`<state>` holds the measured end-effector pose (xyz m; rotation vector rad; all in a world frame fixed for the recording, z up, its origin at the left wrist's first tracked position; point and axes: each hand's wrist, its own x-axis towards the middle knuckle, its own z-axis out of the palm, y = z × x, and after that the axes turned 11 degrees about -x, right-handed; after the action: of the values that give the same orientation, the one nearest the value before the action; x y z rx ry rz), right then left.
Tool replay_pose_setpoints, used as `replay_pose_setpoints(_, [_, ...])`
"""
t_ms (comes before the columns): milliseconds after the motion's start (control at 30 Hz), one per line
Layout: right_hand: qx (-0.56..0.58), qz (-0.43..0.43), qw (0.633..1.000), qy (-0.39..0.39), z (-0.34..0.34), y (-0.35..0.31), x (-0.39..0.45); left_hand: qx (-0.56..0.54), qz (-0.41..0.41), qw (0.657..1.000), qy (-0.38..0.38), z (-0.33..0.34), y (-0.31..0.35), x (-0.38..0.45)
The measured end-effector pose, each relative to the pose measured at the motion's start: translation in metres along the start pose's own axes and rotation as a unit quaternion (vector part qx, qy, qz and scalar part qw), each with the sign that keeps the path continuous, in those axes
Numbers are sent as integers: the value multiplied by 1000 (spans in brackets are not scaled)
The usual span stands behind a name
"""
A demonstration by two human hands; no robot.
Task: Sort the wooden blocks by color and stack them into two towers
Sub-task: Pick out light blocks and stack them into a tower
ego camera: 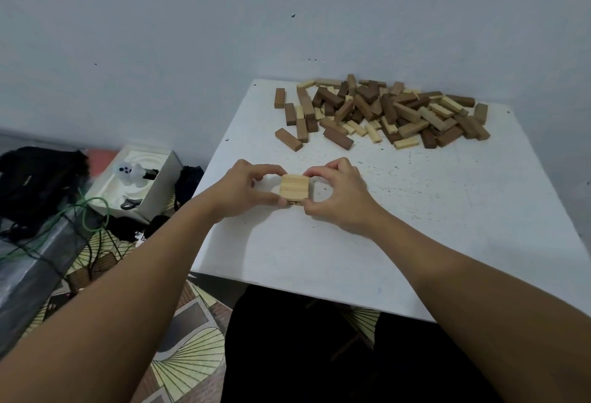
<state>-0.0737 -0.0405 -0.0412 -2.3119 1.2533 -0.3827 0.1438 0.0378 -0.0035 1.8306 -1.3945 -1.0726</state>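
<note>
The left hand (pixel 248 188) and right hand (pixel 335 193) meet near the middle of the white table (pixel 415 226), each pinching one side of a small stack of pale blocks (pixel 294 186) between thumb and curled fingers. The stack's top layer is three light, smooth-sided wooden bars laid side by side, forming a rough square; a lower layer shows only as a dark-gapped edge at the near side. Bare tabletop lies all around the stack, speckled with dark marks, with wide room to the right and toward the near edge. At the far side a loose pile of blocks (pixel 383 111) mixes dark brown and pale rectangular bars, well apart from the stack, reaching close to the far and right edges. Left of the table, on the floor, sits a white box (pixel 160 185).
</note>
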Motion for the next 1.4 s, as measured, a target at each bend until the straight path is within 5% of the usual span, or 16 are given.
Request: replay_pose_setpoints(1400, [7,11,1000,7,6,2,-1,-99,-35,994,24,2,-10,1])
